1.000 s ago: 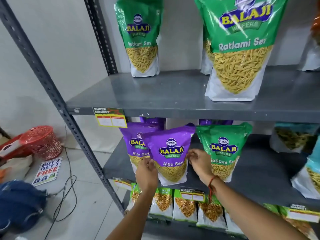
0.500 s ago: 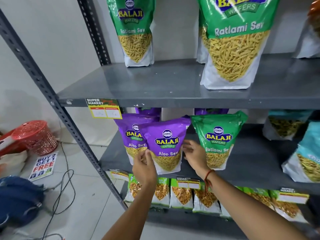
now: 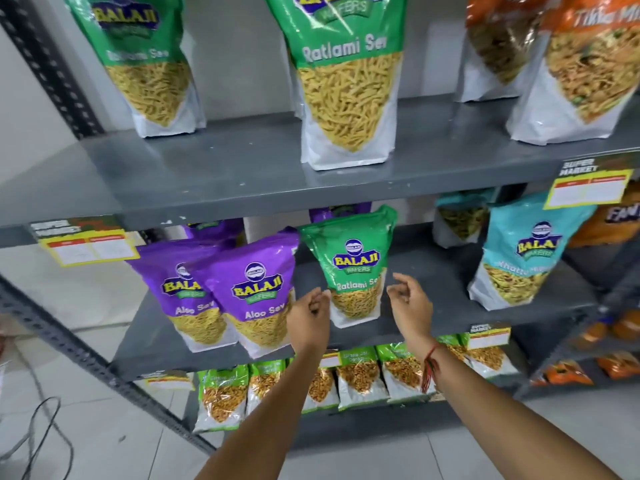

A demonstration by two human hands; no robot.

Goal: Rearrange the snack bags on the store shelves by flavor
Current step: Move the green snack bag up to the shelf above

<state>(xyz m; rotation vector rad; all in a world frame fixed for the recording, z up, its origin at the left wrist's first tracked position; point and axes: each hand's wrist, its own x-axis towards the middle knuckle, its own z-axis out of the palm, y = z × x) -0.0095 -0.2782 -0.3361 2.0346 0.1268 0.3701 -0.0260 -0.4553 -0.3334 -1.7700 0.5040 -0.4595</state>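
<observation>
**Green Ratlami Sev pouch: lift from purple row**

Green pouch (image 3: 353, 268) stands between our hands, on mid shelf (image 3: 433, 327). Left hand (image 3: 310, 315) loosely curled by its lower-left edge; right hand (image 3: 410, 306) part-open at its right; neither grips yet. We'd clamp both sides low, lift upright. Labels: "BALAJI WAFERS", "Ratlami Sev"; purple pouches (image 3: 258, 292) left of our left hand read "Aloo Sev"; tag (image 3: 88, 245) "SUPER MARKET".

Both arms reach forward, left hand (image 3: 309, 315) and right hand (image 3: 412, 306) loosely curled, empty.
</observation>
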